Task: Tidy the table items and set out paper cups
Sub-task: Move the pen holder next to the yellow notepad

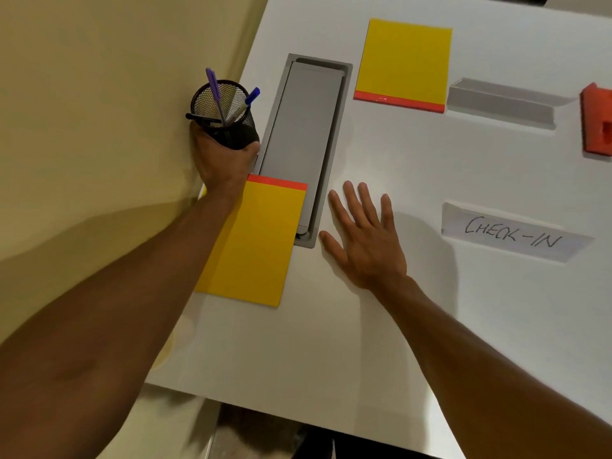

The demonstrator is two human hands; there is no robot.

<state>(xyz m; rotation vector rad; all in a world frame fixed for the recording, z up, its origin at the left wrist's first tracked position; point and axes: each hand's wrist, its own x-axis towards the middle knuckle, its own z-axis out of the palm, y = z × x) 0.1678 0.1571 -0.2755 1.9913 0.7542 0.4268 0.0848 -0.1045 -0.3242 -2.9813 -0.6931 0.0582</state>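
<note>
My left hand (222, 160) grips a black mesh pen cup (222, 111) at the table's left edge; several pens stick out of it. A yellow notepad with a red top strip (256, 243) lies just below that hand, partly over the grey cable hatch (306, 144). My right hand (366, 240) rests flat on the white table (430, 167) with fingers spread, right of the hatch. A second yellow notepad (405, 62) lies farther back. A folded card reading "CHECK-IN" (511, 231) stands at the right. No paper cups are in view.
A blank folded grey card (503, 102) stands behind the "CHECK-IN" card. An orange-red object (597, 122) is cut off at the right edge. The beige floor (99, 127) lies left of the table edge.
</note>
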